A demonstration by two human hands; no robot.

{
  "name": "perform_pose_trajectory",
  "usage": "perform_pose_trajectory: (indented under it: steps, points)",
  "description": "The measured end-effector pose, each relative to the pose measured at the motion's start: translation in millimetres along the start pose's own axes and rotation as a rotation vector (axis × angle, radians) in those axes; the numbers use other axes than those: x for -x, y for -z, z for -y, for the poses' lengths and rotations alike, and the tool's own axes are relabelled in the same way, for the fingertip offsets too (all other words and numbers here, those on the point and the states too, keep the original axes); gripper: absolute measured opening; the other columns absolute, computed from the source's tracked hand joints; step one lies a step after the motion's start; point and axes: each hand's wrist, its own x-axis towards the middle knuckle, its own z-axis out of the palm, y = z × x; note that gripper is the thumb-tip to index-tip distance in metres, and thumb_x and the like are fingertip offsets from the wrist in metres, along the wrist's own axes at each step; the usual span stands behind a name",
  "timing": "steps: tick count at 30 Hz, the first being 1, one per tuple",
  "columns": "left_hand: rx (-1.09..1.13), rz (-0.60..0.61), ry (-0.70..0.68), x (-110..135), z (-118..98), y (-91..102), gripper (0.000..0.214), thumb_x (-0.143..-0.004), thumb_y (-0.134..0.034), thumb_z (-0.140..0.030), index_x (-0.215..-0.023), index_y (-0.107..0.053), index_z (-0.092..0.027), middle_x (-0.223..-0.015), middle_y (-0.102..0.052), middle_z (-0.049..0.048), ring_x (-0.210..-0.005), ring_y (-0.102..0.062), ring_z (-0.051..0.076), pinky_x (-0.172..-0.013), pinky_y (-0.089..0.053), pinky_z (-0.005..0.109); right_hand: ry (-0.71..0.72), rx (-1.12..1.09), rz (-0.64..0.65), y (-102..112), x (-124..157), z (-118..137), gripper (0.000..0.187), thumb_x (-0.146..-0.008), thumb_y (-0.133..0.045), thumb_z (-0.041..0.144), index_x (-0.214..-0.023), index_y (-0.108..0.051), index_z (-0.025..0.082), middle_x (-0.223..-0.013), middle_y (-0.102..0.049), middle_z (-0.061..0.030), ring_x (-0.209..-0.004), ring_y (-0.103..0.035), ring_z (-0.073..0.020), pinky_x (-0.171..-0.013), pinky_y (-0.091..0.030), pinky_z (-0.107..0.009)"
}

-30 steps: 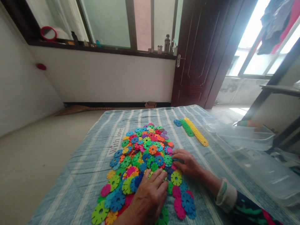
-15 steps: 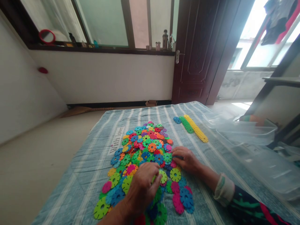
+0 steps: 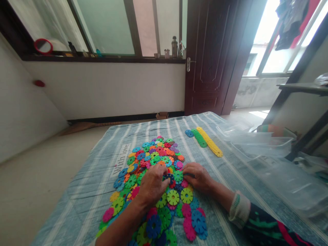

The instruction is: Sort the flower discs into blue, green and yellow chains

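A heap of flat, notched plastic discs in many colours lies on a blue striped cloth. My left hand rests on the middle of the heap, fingers curled and pinching at a dark blue disc. My right hand lies at the heap's right edge, fingers bent down onto the discs, with something dark under its fingertips. Two lime discs lie just below both hands. A row of yellow discs, a shorter green row and one blue disc sit laid out at the far right.
Clear plastic bins and lids stand on the cloth to the right. A dark wooden door and a windowsill with bottles are behind. Bare floor lies to the left of the cloth.
My left hand has moved up from the near part of the heap to its middle, uncovering the lime discs. My right hand has stayed at the heap's right edge.
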Motion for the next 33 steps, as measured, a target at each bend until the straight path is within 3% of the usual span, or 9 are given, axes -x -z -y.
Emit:
perform_pose_trajectory:
  steps: [7,12,18,23,27,33]
  points:
    - [0.36,0.099,0.047,-18,4,16.1,0.011,-0.069,-0.054,-0.026,-0.06,-0.054,-0.019,-0.061,-0.053,-0.0033,-0.062,-0.05,0.013,-0.059,-0.036,0.024,-0.038,-0.013,-0.015,-2,-3,4,0.007,-0.078,-0.064,0.015,-0.079,-0.069,0.02,-0.085,-0.069,-0.0037,-0.084,-0.062,-0.0167,-0.08,-0.045,-0.029]
    - [0.523,0.09,0.037,-68,-3,18.1,0.014,-0.066,-0.058,-0.03,-0.06,-0.063,-0.018,-0.055,-0.053,-0.0043,-0.056,-0.047,0.011,-0.055,-0.036,0.023,-0.155,-0.095,-0.101,5,-7,4,0.011,-0.077,-0.06,0.013,-0.074,-0.069,0.019,-0.076,-0.068,-0.0019,-0.073,-0.061,-0.0142,-0.071,-0.045,-0.025]
    - [0.552,-0.018,0.166,-159,-23,-19.9,0.005,-0.066,-0.064,-0.017,-0.067,-0.068,-0.014,-0.054,-0.055,-0.0035,-0.052,-0.049,0.009,-0.051,-0.036,0.021,-0.422,-0.11,-0.3,28,-13,-14,0.016,-0.077,-0.057,0.022,-0.068,-0.069,0.016,-0.067,-0.067,-0.0019,-0.064,-0.06,-0.0136,-0.064,-0.043,-0.023]
    - [0.524,-0.051,0.267,-219,-32,-59.4,0.012,-0.08,-0.065,-0.024,-0.081,-0.065,-0.012,-0.073,-0.063,0.0006,-0.068,-0.059,0.012,-0.063,-0.047,0.026,-0.472,-0.172,-0.29,29,-14,-21,0.018,-0.077,-0.058,0.026,-0.067,-0.069,0.016,-0.065,-0.067,-0.0016,-0.062,-0.059,-0.0135,-0.061,-0.043,-0.022]
    - [0.511,-0.025,0.311,-244,-33,-83.1,0.025,-0.087,-0.058,-0.034,-0.099,-0.062,-0.013,-0.098,-0.064,0.0044,-0.084,-0.062,0.016,-0.073,-0.053,0.033,-0.485,-0.18,-0.279,26,-14,-20,0.017,-0.077,-0.058,0.026,-0.068,-0.07,0.017,-0.067,-0.068,-0.0017,-0.064,-0.06,-0.0137,-0.063,-0.043,-0.022]
    - [0.494,0.016,0.326,-262,-32,-103.7,0.03,-0.088,-0.057,-0.034,-0.11,-0.059,-0.014,-0.11,-0.061,0.0072,-0.093,-0.061,0.019,-0.079,-0.053,0.038,-0.491,-0.157,-0.256,25,-16,-20,0.016,-0.076,-0.059,0.024,-0.067,-0.07,0.018,-0.069,-0.069,-0.0012,-0.065,-0.061,-0.0136,-0.064,-0.043,-0.023]
